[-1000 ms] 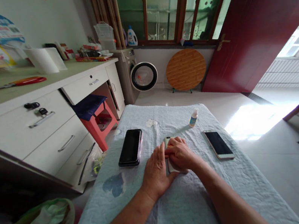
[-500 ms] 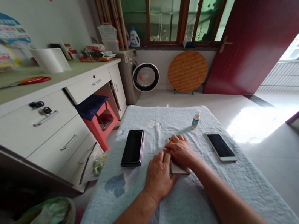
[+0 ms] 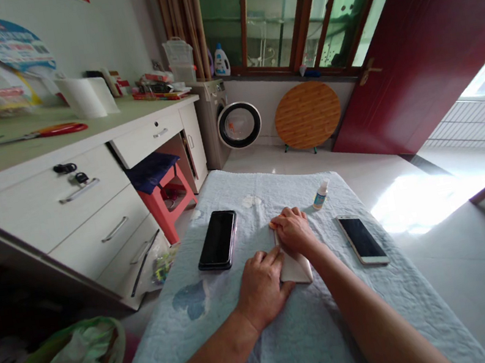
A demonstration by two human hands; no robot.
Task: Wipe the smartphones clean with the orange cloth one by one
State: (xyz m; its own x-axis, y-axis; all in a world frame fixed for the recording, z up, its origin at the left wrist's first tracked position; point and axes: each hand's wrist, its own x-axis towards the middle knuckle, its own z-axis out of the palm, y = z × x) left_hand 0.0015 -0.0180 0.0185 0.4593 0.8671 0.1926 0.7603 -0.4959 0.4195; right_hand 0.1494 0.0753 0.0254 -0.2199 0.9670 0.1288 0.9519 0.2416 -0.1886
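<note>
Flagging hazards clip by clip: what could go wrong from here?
The pale phone lies partly under the left hand and right hand on creased cloth; it might slide if pushed hard. The small bottle stands just beyond the right hand, so a forward sweep could tip it. The white phone lies near the cloth's right edge and might get nudged off.

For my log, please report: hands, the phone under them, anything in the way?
Left hand against left edge of pale phone; right hand over its far part. Phone on blue cloth. Nothing blocking seen; bottle apart, beyond right hand.
</note>
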